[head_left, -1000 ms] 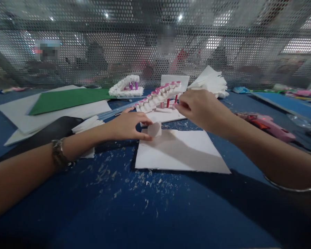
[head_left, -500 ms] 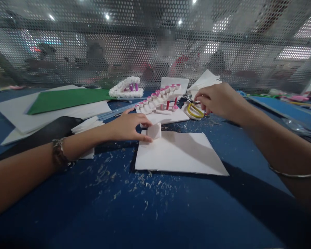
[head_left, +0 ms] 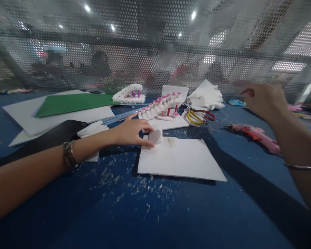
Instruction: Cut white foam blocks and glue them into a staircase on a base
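My left hand pinches a small white foam piece that stands at the near-left corner of a white foam sheet. Raised in the air at the right, my right hand is loosely curled and blurred, above a pink glue gun. Nothing shows in it. Just behind the sheet stands a white foam staircase model with pink-topped posts. Scissors with yellow and red handles lie to its right.
A second foam model sits further back. Green paper lies on white sheets at the left, beside a black sheet. A stack of white foam pieces is at the back. Foam scraps litter the blue table. A perforated screen closes off the far side.
My right hand has moved from the staircase model past the scissors to the right and lifted up. My left hand has stayed on the small foam piece.
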Available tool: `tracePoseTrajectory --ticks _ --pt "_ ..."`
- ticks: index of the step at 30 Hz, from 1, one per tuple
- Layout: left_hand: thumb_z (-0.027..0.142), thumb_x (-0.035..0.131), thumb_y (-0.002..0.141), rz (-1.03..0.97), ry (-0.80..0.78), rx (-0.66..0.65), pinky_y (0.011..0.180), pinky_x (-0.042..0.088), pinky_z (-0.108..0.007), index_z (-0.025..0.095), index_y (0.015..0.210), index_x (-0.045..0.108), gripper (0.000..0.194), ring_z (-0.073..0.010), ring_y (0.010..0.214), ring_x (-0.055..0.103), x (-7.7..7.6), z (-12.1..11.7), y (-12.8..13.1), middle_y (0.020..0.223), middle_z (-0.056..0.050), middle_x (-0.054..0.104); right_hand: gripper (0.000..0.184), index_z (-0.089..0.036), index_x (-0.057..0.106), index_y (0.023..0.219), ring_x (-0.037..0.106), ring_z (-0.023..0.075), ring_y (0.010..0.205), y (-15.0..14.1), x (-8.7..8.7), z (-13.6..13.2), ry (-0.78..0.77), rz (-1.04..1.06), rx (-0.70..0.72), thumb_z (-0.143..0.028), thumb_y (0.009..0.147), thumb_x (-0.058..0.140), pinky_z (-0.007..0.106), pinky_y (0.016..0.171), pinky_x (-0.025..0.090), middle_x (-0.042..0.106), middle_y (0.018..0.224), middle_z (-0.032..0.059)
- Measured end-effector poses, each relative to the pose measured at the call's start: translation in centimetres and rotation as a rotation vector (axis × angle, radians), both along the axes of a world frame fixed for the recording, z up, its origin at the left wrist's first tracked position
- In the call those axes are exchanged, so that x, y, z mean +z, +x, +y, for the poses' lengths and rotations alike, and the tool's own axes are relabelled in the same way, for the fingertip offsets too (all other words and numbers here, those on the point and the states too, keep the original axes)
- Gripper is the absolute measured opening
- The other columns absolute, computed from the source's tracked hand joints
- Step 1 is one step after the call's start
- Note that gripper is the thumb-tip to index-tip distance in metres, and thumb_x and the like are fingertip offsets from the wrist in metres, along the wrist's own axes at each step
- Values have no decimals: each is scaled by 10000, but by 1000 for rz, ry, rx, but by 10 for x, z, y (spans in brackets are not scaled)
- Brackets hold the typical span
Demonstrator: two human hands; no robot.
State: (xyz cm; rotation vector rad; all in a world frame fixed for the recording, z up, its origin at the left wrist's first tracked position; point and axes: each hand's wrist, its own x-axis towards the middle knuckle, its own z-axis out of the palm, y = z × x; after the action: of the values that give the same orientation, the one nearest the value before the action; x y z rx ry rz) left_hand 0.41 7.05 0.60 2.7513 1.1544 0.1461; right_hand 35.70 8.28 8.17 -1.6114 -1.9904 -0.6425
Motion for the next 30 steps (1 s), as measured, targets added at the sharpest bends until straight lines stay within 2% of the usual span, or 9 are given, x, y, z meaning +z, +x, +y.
tracePoseTrajectory --ticks 4,7,9,12,13,16,18,23,30 --pt "607 484 684 -2 0 1 988 86 -529 207 1046 558 545 -277 1062 483 -1 0 0 1112 -78 572 319 -206 515 499 463 72 370 -17 -4 -1 -110 31 10 -314 787 429 262 459 338 567 461 72" --pt "607 480 686 5 3 14 989 100 -516 206 1043 560 544 -281 1065 484 0 -1 0 1107 -75 577 377 -198 482 423 528 117 488 -42 -9 3 -150 -15 93 -326 777 452 289 550 375 568 476 72" --pt "602 482 687 10 7 12 983 126 -507 204 1043 560 540 -279 1058 490 1 -2 0 1103 -77 578 310 -184 515 450 563 153 606 -60 -15 4 -173 -47 176 -275 746 490 308 617 397 610 584 79" --pt "600 483 689 5 18 4 978 138 -504 192 1048 555 549 -277 1060 485 0 -2 0 1100 -81 578 136 -178 615 689 582 149 681 -91 -30 -2 -227 -54 322 -240 734 502 293 647 436 641 759 56" --pt "598 482 691 1 22 2 980 129 -506 188 1045 554 547 -275 1060 485 0 -1 0 1094 -81 581 156 -185 617 782 589 144 708 -102 -37 -7 -257 -40 392 -269 757 488 283 658 448 642 798 48" --pt "598 476 695 -6 32 -1 990 88 -511 190 1030 557 534 -274 1061 483 -1 -1 -1 1085 -81 586 340 -169 525 1044 556 182 927 -132 -59 -24 -409 118 736 -366 767 508 322 765 450 589 1048 103" --pt "607 469 697 -9 40 -6 991 81 -509 198 1034 555 537 -279 1068 476 -2 -1 -2 1098 -84 581 372 -173 489 1067 518 197 995 -144 -72 -33 -457 146 819 -364 751 539 348 824 425 556 1091 116" --pt "611 474 696 -18 42 -30 988 67 -515 206 1061 545 550 -282 1078 464 -4 0 -4 1120 -82 570 327 -181 493 1013 531 194 957 -150 -88 -35 -441 194 883 -323 730 576 349 816 422 577 1029 100" --pt "585 515 689 -10 8 -42 995 16 -529 220 1069 530 527 -265 1084 462 -2 1 -6 1124 -72 559 220 -204 539 936 541 180 952 -149 -94 -30 -448 190 898 -302 741 565 349 828 417 600 990 70"
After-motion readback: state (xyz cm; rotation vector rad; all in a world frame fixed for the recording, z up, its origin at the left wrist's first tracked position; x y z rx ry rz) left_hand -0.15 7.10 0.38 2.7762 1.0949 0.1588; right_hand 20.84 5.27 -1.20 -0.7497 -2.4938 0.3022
